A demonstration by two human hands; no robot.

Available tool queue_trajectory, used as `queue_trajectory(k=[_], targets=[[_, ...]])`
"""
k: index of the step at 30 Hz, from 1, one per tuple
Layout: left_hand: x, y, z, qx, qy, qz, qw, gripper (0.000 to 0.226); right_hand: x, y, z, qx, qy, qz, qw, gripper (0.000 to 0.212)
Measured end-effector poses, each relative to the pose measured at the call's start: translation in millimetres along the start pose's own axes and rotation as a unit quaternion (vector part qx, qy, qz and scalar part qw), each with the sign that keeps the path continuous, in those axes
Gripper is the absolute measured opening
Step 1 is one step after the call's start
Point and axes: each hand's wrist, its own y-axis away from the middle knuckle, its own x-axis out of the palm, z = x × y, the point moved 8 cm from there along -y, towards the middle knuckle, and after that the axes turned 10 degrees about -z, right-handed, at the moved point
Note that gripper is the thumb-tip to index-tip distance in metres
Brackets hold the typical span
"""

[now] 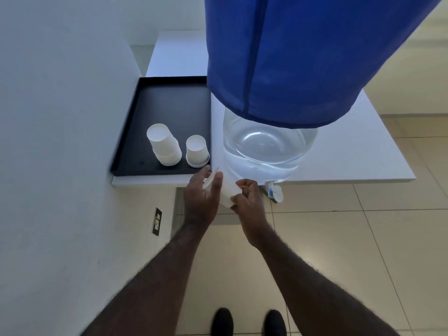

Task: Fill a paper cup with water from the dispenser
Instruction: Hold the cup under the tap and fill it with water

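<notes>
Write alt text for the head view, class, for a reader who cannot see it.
Two bare hands, the left hand and right hand, hold a white paper cup beside the dispenser's tap. More upturned cups sit on a black tray.

i see a shallow black rectangular tray (126,141) on the white counter (351,154), a dark wall socket (157,221) below, and beige floor tiles (363,238).

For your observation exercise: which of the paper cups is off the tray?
The cup held between both hands, left and right, near the tap. The others stand upside down on the tray.
</notes>
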Motion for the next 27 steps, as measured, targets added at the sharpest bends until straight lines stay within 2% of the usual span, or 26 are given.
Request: queue_trajectory(k=[3,6,8,10,12,14,17,20,24,27], targets=[[12.1,11.4,-4.7,0.078,-0.070,0.036,0.994,0.066,-10.0,1.3,-3.9,-0.087,0.130,0.034,0.987,0.047],[26.0,29.8,-18.1,0.170,-0.117,0.075,0.976,0.067,-25.2,1.8,-11.7,-0.178,0.250,0.027,0.951,0.069],[39.2,43.5,-23.7,0.219,-0.130,0.113,0.960,0.069,-37.4,3.4,-14.7,-0.223,0.266,0.016,0.937,0.072],[51.5,55.3,-22.8,0.240,-0.139,0.165,0.947,0.075,-48.8,4.4,-19.5,-0.242,0.249,0.010,0.938,0.064],[59.6,64.0,-18.0,0.239,-0.166,0.201,0.935,0.082,-58.9,3.9,-32.8,-0.222,0.254,0.012,0.941,0.061],[65.5,70.1,-20.8,0.247,-0.200,0.202,0.926,0.085,-74.3,-0.6,-57.4,-0.168,0.287,0.009,0.943,0.064],[75.4,71.2,-30.4,0.275,-0.224,0.184,0.917,0.081,-97.6,-7.6,-89.3,-0.094,0.317,-0.011,0.944,0.062],[94.1,68.8,-36.9,0.293,-0.227,0.206,0.906,0.079,-116.6,-20.2,-102.0,-0.048,0.309,-0.045,0.949,0.061],[117.7,69.0,-43.6,0.353,-0.237,0.226,0.876,0.069,-129.8,-38.5,-96.2,-0.035,0.286,-0.088,0.954,0.064],[127.9,65.4,-40.2,0.362,-0.247,0.231,0.869,0.058,-130.8,-48.3,-84.4,-0.048,0.267,-0.096,0.958,0.066]])
